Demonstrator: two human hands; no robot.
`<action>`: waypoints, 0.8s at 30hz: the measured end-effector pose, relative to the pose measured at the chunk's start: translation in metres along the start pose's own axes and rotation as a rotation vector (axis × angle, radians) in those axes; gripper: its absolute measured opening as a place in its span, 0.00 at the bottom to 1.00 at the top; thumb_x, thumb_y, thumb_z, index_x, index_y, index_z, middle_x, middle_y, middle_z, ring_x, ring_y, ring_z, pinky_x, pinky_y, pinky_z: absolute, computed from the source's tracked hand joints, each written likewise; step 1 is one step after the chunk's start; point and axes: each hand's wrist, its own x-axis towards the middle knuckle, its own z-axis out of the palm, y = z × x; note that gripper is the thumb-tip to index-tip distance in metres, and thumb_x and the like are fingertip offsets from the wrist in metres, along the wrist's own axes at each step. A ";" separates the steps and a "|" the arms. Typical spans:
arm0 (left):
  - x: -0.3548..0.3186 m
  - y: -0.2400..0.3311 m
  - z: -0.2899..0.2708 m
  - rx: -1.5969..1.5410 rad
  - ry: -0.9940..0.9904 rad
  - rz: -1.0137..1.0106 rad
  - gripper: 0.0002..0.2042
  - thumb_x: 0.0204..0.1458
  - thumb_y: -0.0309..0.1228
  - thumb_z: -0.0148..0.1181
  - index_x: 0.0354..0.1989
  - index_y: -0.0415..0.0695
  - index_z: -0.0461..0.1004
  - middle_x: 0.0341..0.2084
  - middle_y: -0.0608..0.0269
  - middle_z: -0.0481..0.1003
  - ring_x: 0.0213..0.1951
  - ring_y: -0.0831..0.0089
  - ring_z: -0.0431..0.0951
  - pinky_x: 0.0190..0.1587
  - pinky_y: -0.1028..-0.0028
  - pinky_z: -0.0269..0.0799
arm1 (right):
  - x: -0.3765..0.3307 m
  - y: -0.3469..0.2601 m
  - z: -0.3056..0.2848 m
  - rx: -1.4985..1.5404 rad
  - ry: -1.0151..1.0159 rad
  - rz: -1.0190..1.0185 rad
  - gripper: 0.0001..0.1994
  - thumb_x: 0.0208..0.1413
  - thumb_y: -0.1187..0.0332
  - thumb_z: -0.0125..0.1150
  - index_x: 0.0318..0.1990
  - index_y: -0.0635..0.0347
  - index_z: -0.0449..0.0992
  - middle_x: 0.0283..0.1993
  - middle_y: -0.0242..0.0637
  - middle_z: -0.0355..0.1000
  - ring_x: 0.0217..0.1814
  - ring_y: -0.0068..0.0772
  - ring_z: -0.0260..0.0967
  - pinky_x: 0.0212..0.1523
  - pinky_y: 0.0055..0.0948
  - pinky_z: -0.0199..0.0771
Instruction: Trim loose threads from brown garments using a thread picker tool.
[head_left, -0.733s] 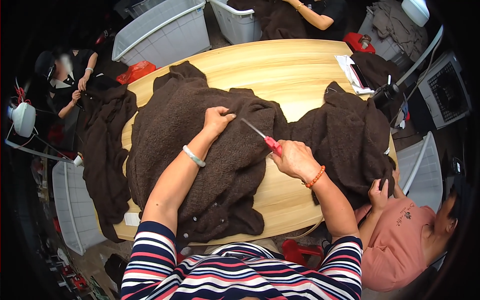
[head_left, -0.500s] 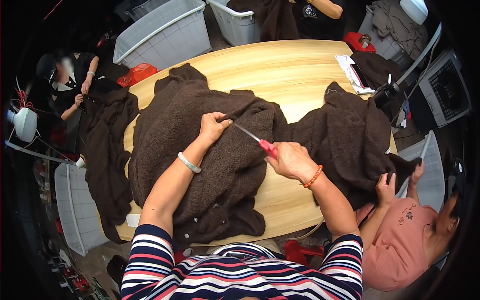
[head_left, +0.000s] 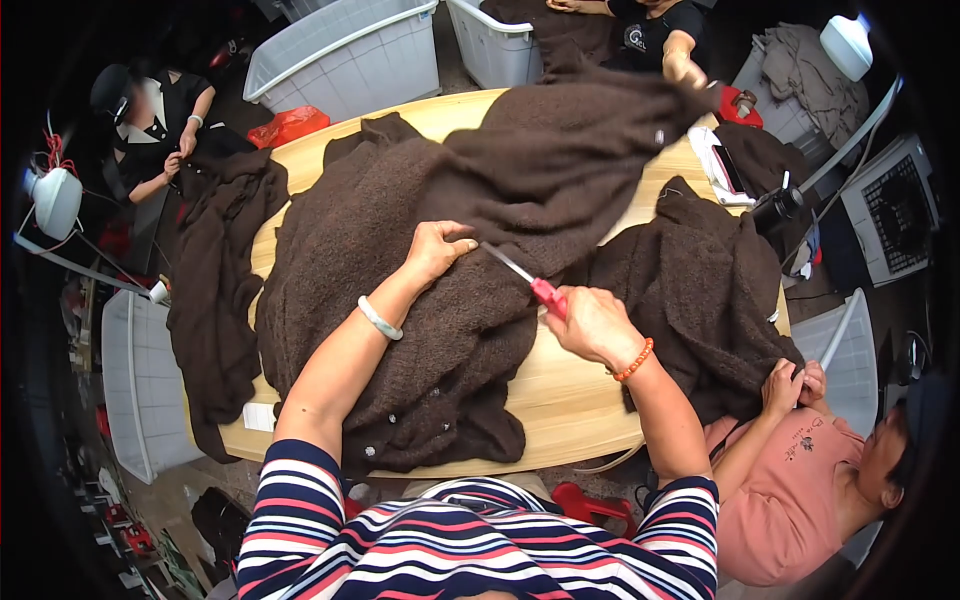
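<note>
A large dark brown knitted garment (head_left: pixel 350 250) is spread over the table, with several small shiny buttons near its front edge. My left hand (head_left: pixel 437 250) is closed in a pinch on a fold of it. In my right hand (head_left: pixel 595 325) is a red-handled tool (head_left: pixel 548 295) with a thin metal shaft. Its tip points up and left, close to my left fingertips; whether it touches the knit I cannot tell. A second brown knitted garment (head_left: pixel 600 125) stretches from the middle to the far right, its far corner gripped by another person's hand (head_left: pixel 684 68).
At right, a person in pink (head_left: pixel 785 490) handles another brown garment (head_left: pixel 690 280); at far left, a person in black (head_left: pixel 165 120) works on one (head_left: pixel 220 290). A phone (head_left: pixel 728 168) lies on white cloth. Grey bins (head_left: pixel 345 60) surround the wooden table (head_left: pixel 570 410).
The person at the far side has drawn a brown garment out across the table toward the far right. My hands have barely moved. The person in pink has brought both hands together.
</note>
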 end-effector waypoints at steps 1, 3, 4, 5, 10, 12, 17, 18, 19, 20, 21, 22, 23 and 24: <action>0.003 -0.005 -0.002 -0.061 -0.047 -0.063 0.10 0.47 0.22 0.67 0.39 0.37 0.80 0.31 0.64 0.80 0.32 0.82 0.75 0.38 0.80 0.71 | -0.006 -0.003 -0.002 0.031 -0.018 -0.036 0.15 0.51 0.59 0.61 0.40 0.61 0.77 0.37 0.54 0.76 0.44 0.56 0.74 0.47 0.47 0.73; -0.004 -0.006 -0.006 -0.109 -0.034 -0.110 0.10 0.47 0.22 0.66 0.39 0.37 0.80 0.31 0.64 0.80 0.32 0.81 0.75 0.38 0.80 0.71 | -0.015 -0.008 -0.001 0.070 -0.042 -0.075 0.15 0.52 0.58 0.61 0.40 0.60 0.76 0.36 0.53 0.76 0.42 0.56 0.74 0.45 0.48 0.73; -0.008 -0.006 -0.008 -0.153 -0.026 -0.157 0.10 0.48 0.23 0.66 0.40 0.37 0.80 0.31 0.64 0.80 0.31 0.81 0.74 0.38 0.80 0.71 | -0.020 -0.009 0.000 0.064 -0.043 -0.077 0.15 0.52 0.58 0.61 0.40 0.60 0.76 0.36 0.53 0.76 0.42 0.56 0.74 0.45 0.48 0.73; -0.012 -0.004 -0.010 -0.123 -0.043 -0.141 0.10 0.48 0.24 0.66 0.40 0.37 0.80 0.30 0.65 0.80 0.31 0.80 0.74 0.37 0.80 0.70 | -0.026 -0.009 0.001 0.030 -0.026 -0.079 0.15 0.52 0.57 0.61 0.39 0.60 0.76 0.34 0.53 0.76 0.41 0.57 0.74 0.44 0.48 0.73; -0.038 0.007 -0.006 0.006 -0.086 -0.114 0.11 0.49 0.28 0.67 0.40 0.37 0.80 0.29 0.66 0.79 0.31 0.81 0.74 0.37 0.79 0.71 | -0.056 -0.022 0.011 0.021 -0.096 -0.114 0.14 0.53 0.57 0.60 0.38 0.58 0.75 0.31 0.52 0.75 0.38 0.58 0.73 0.40 0.48 0.74; -0.044 0.005 -0.006 0.090 -0.090 -0.064 0.11 0.50 0.28 0.65 0.40 0.37 0.80 0.29 0.66 0.79 0.30 0.81 0.74 0.36 0.79 0.70 | -0.061 -0.023 0.015 0.001 -0.104 -0.148 0.13 0.53 0.58 0.60 0.38 0.58 0.75 0.30 0.52 0.75 0.37 0.58 0.73 0.39 0.48 0.74; -0.065 0.001 -0.017 0.033 -0.031 -0.067 0.08 0.51 0.27 0.63 0.38 0.38 0.81 0.29 0.66 0.80 0.31 0.81 0.75 0.37 0.78 0.71 | -0.074 -0.028 0.014 0.014 -0.080 -0.120 0.13 0.53 0.58 0.61 0.37 0.59 0.76 0.31 0.53 0.75 0.38 0.57 0.73 0.40 0.45 0.73; -0.069 0.001 -0.023 0.037 -0.038 -0.058 0.09 0.52 0.28 0.63 0.38 0.38 0.81 0.30 0.66 0.80 0.32 0.81 0.75 0.38 0.78 0.71 | -0.078 -0.034 0.013 0.049 -0.158 -0.167 0.13 0.52 0.59 0.62 0.38 0.59 0.76 0.32 0.53 0.75 0.38 0.56 0.74 0.40 0.44 0.73; -0.076 0.000 -0.030 0.016 -0.014 -0.024 0.10 0.51 0.30 0.63 0.38 0.39 0.81 0.30 0.62 0.81 0.32 0.80 0.76 0.39 0.77 0.72 | -0.081 -0.042 0.008 0.073 -0.206 -0.142 0.14 0.52 0.59 0.62 0.39 0.59 0.76 0.32 0.53 0.75 0.38 0.57 0.73 0.40 0.44 0.73; -0.087 0.008 -0.035 -0.007 0.003 0.011 0.11 0.51 0.33 0.64 0.38 0.40 0.81 0.30 0.59 0.81 0.33 0.78 0.78 0.40 0.76 0.72 | -0.083 -0.044 0.010 0.046 -0.121 -0.132 0.13 0.52 0.60 0.63 0.38 0.59 0.76 0.32 0.52 0.75 0.38 0.57 0.72 0.39 0.44 0.72; -0.099 0.017 -0.039 0.058 0.020 0.055 0.13 0.51 0.35 0.64 0.41 0.39 0.79 0.33 0.57 0.80 0.35 0.73 0.78 0.41 0.73 0.72 | -0.084 -0.042 0.011 0.050 -0.048 -0.100 0.13 0.52 0.60 0.63 0.39 0.59 0.75 0.32 0.51 0.75 0.38 0.57 0.72 0.39 0.44 0.72; -0.121 0.025 -0.045 0.131 0.055 0.144 0.16 0.50 0.36 0.64 0.43 0.38 0.77 0.34 0.56 0.79 0.37 0.68 0.78 0.43 0.71 0.72 | -0.084 -0.041 0.013 0.055 0.025 -0.071 0.13 0.52 0.60 0.63 0.39 0.59 0.75 0.32 0.51 0.74 0.38 0.57 0.72 0.38 0.44 0.72; -0.148 0.043 -0.052 0.211 0.093 0.236 0.18 0.49 0.37 0.65 0.45 0.37 0.76 0.36 0.54 0.77 0.40 0.64 0.77 0.44 0.69 0.71 | -0.085 -0.039 0.016 0.076 0.077 -0.098 0.13 0.51 0.63 0.65 0.40 0.59 0.74 0.30 0.49 0.74 0.37 0.56 0.73 0.37 0.43 0.72; -0.175 0.047 -0.064 0.396 0.124 0.422 0.24 0.46 0.40 0.67 0.49 0.38 0.72 0.40 0.54 0.74 0.46 0.58 0.73 0.49 0.66 0.67 | -0.085 -0.040 0.022 0.074 0.060 -0.128 0.13 0.51 0.63 0.65 0.40 0.59 0.74 0.30 0.49 0.74 0.37 0.56 0.73 0.37 0.43 0.72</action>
